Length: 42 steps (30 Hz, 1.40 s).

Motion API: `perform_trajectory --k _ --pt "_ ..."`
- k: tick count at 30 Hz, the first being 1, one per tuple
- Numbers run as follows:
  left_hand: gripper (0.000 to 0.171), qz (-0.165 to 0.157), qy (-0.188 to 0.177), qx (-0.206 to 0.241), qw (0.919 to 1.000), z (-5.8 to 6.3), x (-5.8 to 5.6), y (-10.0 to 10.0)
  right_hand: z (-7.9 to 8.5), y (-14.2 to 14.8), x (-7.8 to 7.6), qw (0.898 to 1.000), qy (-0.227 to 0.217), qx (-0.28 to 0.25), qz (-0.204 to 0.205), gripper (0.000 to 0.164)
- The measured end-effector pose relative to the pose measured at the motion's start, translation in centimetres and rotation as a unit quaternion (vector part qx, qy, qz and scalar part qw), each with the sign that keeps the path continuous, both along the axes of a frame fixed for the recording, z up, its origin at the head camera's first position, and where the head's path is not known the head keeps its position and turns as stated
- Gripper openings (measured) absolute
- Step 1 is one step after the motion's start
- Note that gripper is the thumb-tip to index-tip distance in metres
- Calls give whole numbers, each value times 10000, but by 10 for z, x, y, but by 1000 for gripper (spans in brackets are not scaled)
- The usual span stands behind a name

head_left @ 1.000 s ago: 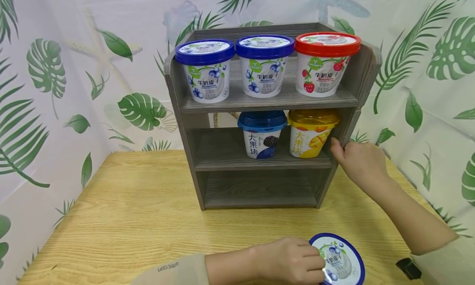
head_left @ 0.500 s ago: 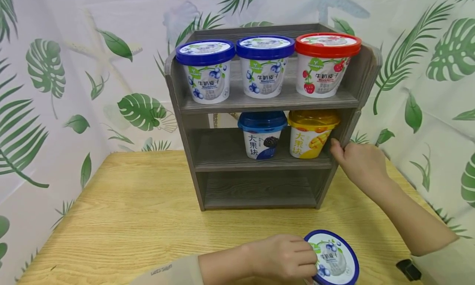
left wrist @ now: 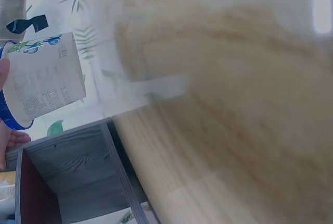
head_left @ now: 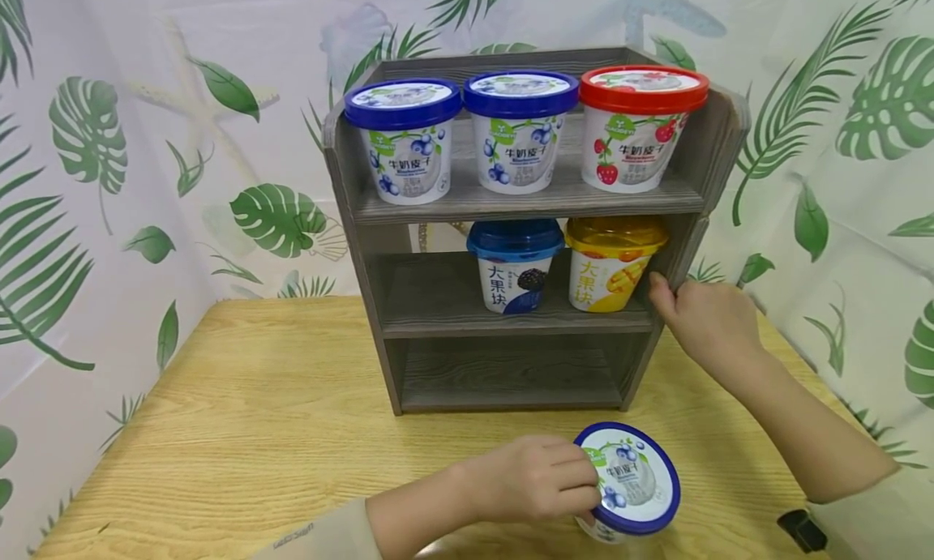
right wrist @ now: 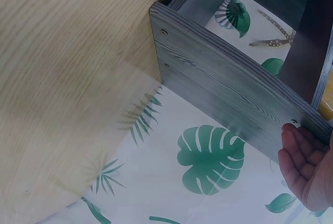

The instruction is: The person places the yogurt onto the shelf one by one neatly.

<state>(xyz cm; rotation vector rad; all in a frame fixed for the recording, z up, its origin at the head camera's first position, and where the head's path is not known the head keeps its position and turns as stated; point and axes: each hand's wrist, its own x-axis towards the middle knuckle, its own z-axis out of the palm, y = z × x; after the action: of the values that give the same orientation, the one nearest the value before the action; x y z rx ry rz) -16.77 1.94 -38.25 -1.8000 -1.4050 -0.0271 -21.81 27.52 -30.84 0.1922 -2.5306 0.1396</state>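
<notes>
My left hand (head_left: 536,479) grips a white paper cup (head_left: 633,475) with a blue lid and blueberry print, in front of the shelf. The cup's lid is tilted toward the head camera. In the left wrist view the printed side of this cup (left wrist: 47,78) shows, with only a bit of the hand at the left edge. My right hand (head_left: 708,325) holds the right side panel of a grey wooden shelf (head_left: 511,327), thumb at the front edge. Seen from the right wrist, the fingers (right wrist: 299,156) lie curled against the panel's outer face.
On the top tier stand two blueberry cups (head_left: 409,159) (head_left: 520,151) and a red-lidded strawberry cup (head_left: 635,151). The middle tier bears a blue-domed cup (head_left: 514,276) and a yellow-domed cup (head_left: 606,276). A leaf-patterned cloth (head_left: 277,138) surrounds the wooden table (head_left: 255,414).
My left hand has moved the blueberry cup up and to the left in the head view, closer to the shelf; more of its side shows. The right hand has stayed at the shelf's side.
</notes>
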Motion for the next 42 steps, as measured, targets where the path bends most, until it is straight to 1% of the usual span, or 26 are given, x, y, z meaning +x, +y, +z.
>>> perform_trajectory --k 3,6,13,17,27,33,35,42 --pt "18 -22 23 132 9999 2 -3 -3 0 1 0 10000 -74 -11 -31 60" --pt "20 -21 -41 204 9998 3 -6 -7 0 2 0 10000 -75 -18 -58 60" --pt "22 77 -369 400 9985 5 -12 -18 0 1 -1 10000 -4 -55 -14 60" --pt "23 144 -435 568 9973 9 -15 -26 0 1 -2 10000 93 -19 21 60" --pt "23 276 -939 583 9935 20 -14 -47 -1 1 -2 9999 147 26 67 59" --pt "23 332 -916 696 9928 23 -14 -60 -2 0 -4 9999 101 0 48 58" --pt "23 343 -879 745 9927 24 -14 -63 -2 0 -4 9999 154 12 45 58" --pt "24 394 -813 848 9923 30 -15 -73 -2 1 -2 9998 176 -13 49 58"
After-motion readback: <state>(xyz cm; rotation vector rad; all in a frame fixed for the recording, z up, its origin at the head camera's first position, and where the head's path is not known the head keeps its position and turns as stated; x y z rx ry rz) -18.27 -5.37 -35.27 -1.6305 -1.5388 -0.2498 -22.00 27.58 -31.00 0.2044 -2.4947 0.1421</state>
